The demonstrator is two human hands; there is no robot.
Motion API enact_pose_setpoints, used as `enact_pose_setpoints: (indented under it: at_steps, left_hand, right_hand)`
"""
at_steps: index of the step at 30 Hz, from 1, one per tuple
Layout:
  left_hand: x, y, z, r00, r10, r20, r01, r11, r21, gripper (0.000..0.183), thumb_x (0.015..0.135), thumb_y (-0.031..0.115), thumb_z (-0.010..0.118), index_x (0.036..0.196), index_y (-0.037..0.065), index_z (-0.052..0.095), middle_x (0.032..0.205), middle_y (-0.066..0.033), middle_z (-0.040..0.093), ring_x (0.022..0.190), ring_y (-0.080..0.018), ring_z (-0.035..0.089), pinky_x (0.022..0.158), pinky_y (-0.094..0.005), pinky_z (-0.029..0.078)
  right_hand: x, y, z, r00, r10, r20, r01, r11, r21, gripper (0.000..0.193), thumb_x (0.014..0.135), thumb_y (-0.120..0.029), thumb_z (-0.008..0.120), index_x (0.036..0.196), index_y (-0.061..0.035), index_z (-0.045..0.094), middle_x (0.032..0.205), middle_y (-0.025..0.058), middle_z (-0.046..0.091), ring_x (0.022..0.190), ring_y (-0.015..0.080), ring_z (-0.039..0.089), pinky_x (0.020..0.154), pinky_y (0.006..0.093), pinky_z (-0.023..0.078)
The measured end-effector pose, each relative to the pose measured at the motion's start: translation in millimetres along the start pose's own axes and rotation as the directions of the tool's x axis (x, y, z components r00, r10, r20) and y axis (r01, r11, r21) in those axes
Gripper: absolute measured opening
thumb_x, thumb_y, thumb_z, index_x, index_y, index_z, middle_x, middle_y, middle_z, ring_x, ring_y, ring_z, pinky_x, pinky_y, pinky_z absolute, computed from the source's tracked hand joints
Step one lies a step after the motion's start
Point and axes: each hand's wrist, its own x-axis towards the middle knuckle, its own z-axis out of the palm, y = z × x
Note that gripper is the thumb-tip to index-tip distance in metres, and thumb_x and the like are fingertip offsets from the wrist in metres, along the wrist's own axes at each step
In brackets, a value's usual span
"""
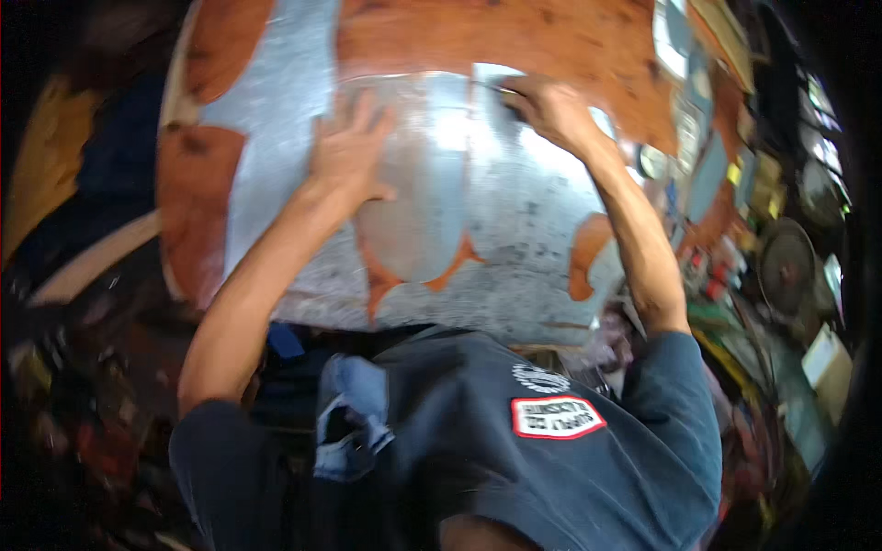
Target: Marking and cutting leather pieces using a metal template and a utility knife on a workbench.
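Observation:
My left hand (352,147) lies flat with its fingers spread on a greyish, see-through template (404,197) with a rounded lower end. The template lies over a metal-grey sheet surface (524,220) and brown leather (496,37). To the right, my right hand (556,110) is closed in a pinch around a slim tool (496,88), its tip near the upper right edge of the template. The tool is small and blurred, so its exact kind does not show. Narrow leather scraps (457,264) show around the template's lower end.
More brown leather (197,197) lies along the left side of the work surface. A curved leather piece (586,257) sits near my right forearm. Along the right edge are a small round container (652,162) and cluttered items. A round fan-like object (787,262) stands farther right.

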Motion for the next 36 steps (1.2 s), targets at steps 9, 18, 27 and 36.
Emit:
enact_pose_setpoints:
  at_steps: [9,18,27,36]
  left_hand:
    - [37,17,20,0.996,0.023,0.081,-0.034,0.991,0.131,0.109,0.063,0.057,0.083,0.149,0.011,0.034,0.155,-0.0257,0.023,0.14,-0.0523,0.023,0.106,-0.057,0.033]
    - [55,24,46,0.966,0.246,-0.077,-0.232,0.961,0.15,0.09,0.062,0.043,0.086,0.128,-0.008,0.053,0.136,-0.0253,0.049,0.125,-0.0402,0.048,0.104,-0.0469,0.04]
    - [61,51,16,0.896,0.419,0.148,-0.444,0.845,0.298,0.103,0.063,0.041,0.087,0.145,0.003,0.038,0.154,-0.0217,0.029,0.11,-0.035,0.063,0.094,-0.0457,0.051]
    - [53,56,27,0.94,0.322,0.114,-0.341,0.902,0.265,0.12,0.058,0.066,0.08,0.148,0.004,0.033,0.156,-0.0222,0.023,0.111,-0.0386,0.062,0.1,-0.0495,0.048]
  right_hand:
    - [-14,17,18,0.992,0.113,-0.051,-0.109,0.991,0.078,0.027,0.093,-0.018,0.059,0.115,-0.0044,0.066,0.109,0.0199,0.067,0.099,0.0365,0.065,0.087,0.0408,0.05]
    - [-39,-13,78,0.819,0.507,-0.268,-0.334,0.801,0.497,0.041,0.092,-0.024,0.062,0.127,-0.0031,0.06,0.114,0.0195,0.068,0.1,0.0285,0.067,0.087,0.0364,0.052]
    - [-24,-68,96,0.662,0.557,-0.502,-0.38,0.826,0.415,0.029,0.09,-0.016,0.061,0.114,-0.0009,0.066,0.103,0.0255,0.065,0.095,0.0407,0.064,0.085,0.0443,0.051]
    - [-17,-69,99,0.69,0.528,-0.495,-0.415,0.849,0.328,0.031,0.091,-0.018,0.059,0.116,-0.0029,0.065,0.101,0.0259,0.064,0.089,0.0415,0.065,0.078,0.0468,0.054]
